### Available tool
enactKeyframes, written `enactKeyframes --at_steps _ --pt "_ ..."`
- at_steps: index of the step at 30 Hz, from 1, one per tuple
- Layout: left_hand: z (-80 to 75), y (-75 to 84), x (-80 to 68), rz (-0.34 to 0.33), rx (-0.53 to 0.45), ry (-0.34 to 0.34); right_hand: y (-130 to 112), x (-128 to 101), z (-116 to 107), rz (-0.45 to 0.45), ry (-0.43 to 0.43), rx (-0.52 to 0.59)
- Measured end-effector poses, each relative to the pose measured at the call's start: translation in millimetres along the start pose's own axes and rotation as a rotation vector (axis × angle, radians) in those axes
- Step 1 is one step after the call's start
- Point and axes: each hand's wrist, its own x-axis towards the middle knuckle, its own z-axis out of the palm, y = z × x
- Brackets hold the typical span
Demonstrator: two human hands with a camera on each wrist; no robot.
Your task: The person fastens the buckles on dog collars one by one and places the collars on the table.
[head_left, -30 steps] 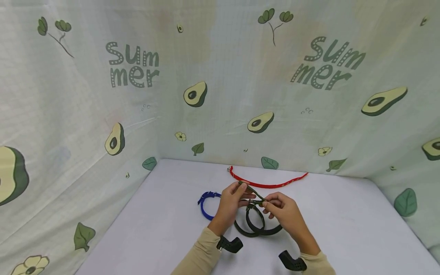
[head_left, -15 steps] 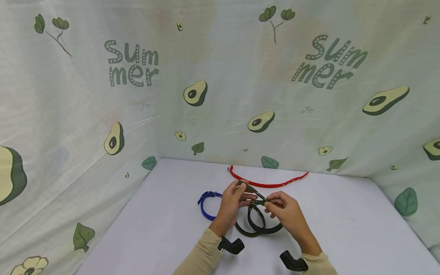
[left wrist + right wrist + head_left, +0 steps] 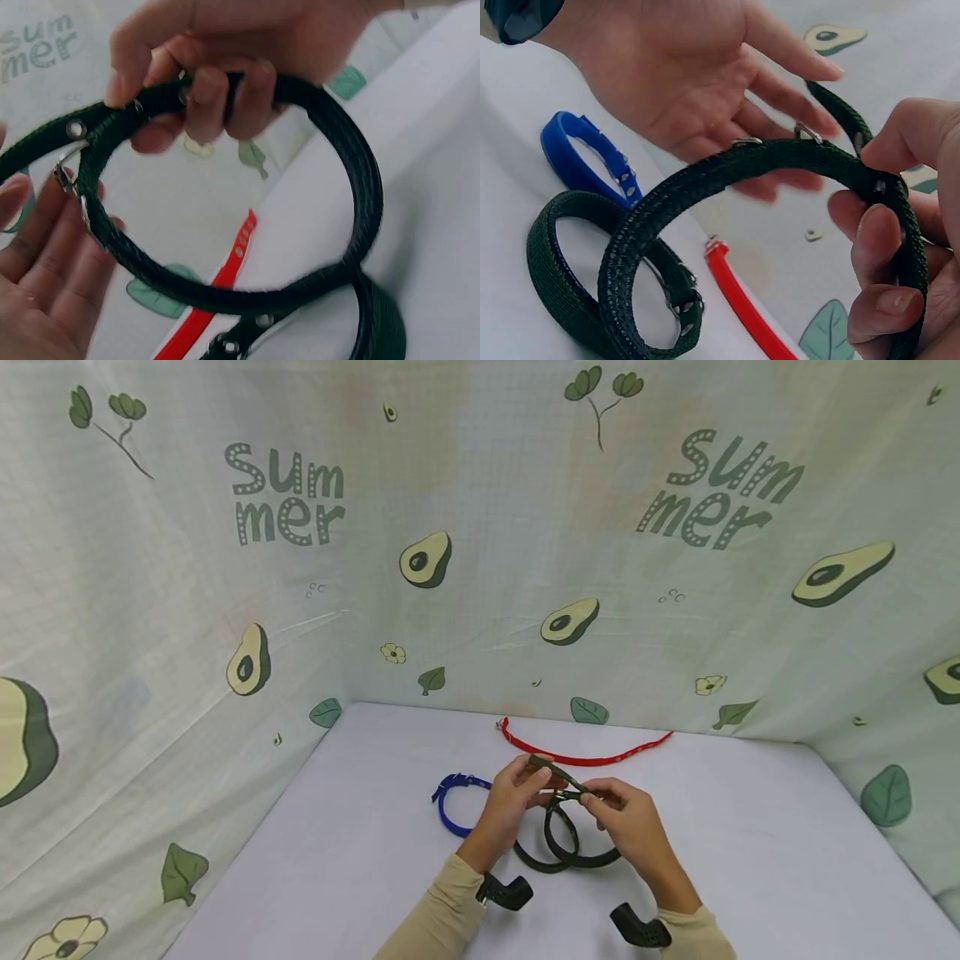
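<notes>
Your right hand [image 3: 628,821] pinches the dark green woven collar with metal eyelets and a buckle [image 3: 765,161], fingers and thumb curled round the band just past the buckle end; the right wrist view shows that grip plainly. Your left hand [image 3: 513,793] is at the same collar from the other side, but its fingers lie nearly straight under the strap near the metal buckle [image 3: 69,174], touching it rather than clamping it.

The collar is lifted clear of the white table [image 3: 750,843], between your two hands and above the table's middle. Its loop hangs down and toward you, while the free strap tip points up and away to the left, past your left fingertips. So the strap's long axis runs from your right pinch, across to the left and away, and the left hand is the nearer one to the loose tip and the buckle.

Under the lifted loop a second dark green woven collar [image 3: 570,270], fastened into a ring, lies flat on the table. A blue collar [image 3: 450,802] lies just left of your left hand, and a red strap with punched holes [image 3: 585,756] lies stretched out beyond both hands, near the avocado-print cloth backdrop [image 3: 480,568].
</notes>
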Motion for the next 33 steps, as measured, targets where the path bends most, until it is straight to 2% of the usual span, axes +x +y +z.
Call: enactKeyframes --at_steps 4,6,13,17,20,27,33 --pt "4.0 -3.7 -2.4 -0.028 0.134 -0.080 3 1 1 0.057 0.025 0.088" --pt "7.1 -4.8 -4.1 -0.032 0.152 -0.097 2 2 3 0.089 0.033 0.151" --pt "15.7 -5.4 -7.9 -0.036 0.080 -0.024 -2 2 9 0.120 0.103 0.352" --pt "17.2 -2.9 -8.4 -0.031 0.052 -0.016 -4 1 13 0.124 0.152 0.494" --pt "17.8 -0.8 -8.3 -0.031 0.037 -0.014 -5 1 15 0.117 0.170 0.552" --pt "18.0 1.9 -6.3 -0.028 0.066 -0.013 -5 1 17 0.021 0.168 0.561" --pt "12.1 0.5 -4.6 -0.012 0.091 -0.048 -2 -1 19 -0.055 0.187 0.465"
